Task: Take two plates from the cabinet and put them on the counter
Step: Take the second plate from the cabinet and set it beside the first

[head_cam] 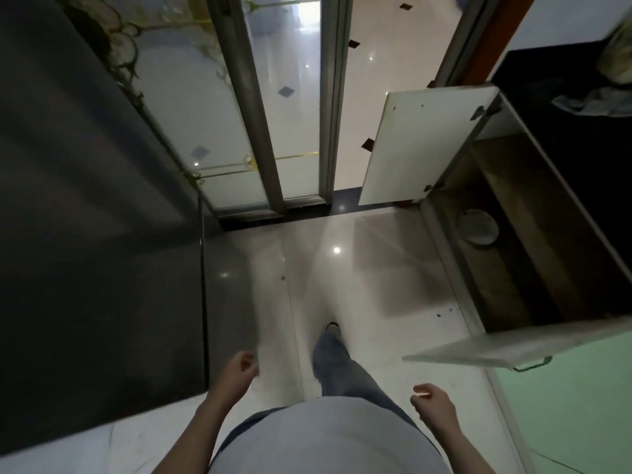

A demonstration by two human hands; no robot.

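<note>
Both forearms are seen reaching down from the near edge, bare and held slightly out from the body, over a glossy tiled floor [342,275]. The left hand [241,366] is held low at the near left, its fingers loosely curled inward, and nothing is held in it. The right hand [432,401] is held at the near right, fingers likewise half curled, and it is empty too. Between the arms a jeans-clad leg [337,364] is stretched forward, with a shoe at its far end.

At the right a low cabinet [513,254] is seen with both doors swung open: a white far door [424,145] and a near door [506,347] bearing a metal handle. Inside, on the cabinet's wooden floor toward the far end, a stack of pale plates [477,226] is lying, well apart from both hands. Above the cabinet runs a black counter [564,107], on which a crumpled cloth [595,100] is lying at the far right.
</note>
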